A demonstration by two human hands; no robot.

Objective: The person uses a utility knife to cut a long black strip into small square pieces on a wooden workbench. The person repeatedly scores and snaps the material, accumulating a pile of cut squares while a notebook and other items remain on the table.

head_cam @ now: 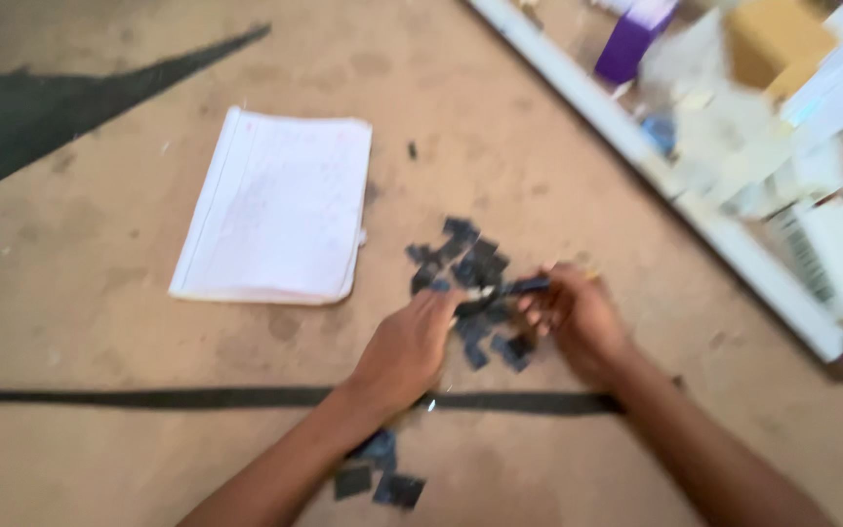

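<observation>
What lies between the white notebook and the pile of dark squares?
In the head view, only bare brown floor separates the notebook from the dark squares; one tiny dark scrap lies farther off.

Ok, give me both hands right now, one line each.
Left hand: fingers curled at the pile of small dark squares; grip too blurred to tell.
Right hand: closed on a thin dark pen-like stick.

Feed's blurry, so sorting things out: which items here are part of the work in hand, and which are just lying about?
In hand:
left hand
right hand
pile of small dark squares
thin dark piece held between both hands

Lying about:
white notebook
loose squares
purple box
</observation>
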